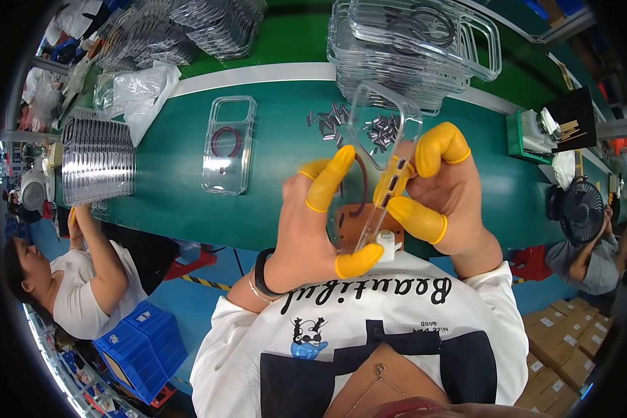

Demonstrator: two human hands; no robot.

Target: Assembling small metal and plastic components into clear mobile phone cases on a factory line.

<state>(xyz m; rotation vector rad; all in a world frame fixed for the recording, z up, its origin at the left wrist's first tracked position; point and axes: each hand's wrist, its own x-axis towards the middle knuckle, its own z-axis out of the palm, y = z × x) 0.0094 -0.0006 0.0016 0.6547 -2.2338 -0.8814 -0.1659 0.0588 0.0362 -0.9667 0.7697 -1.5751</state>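
A clear phone case (395, 182) with a dark ring on its back is held tilted in front of my chest. My left hand (299, 230) grips it from the left, fingers and thumb spread around its frame. Yellow finger cots cover fingertips on both hands. My right hand (453, 188) pinches the case's right side wall, by the dark button pieces there; whether it also holds a small part is hidden. Behind the case, small dark metallic pieces (333, 124) lie in two loose piles. Another clear case (230, 167) with a dark ring lies flat on the green table.
Clear cases stand in a tall stack (411, 63) at the back, with more rows (97, 160) at left. A plastic bag (143, 94) lies back left. A green bin (526, 136) and black fan (581, 209) are at right. A co-worker (83, 279) sits at left.
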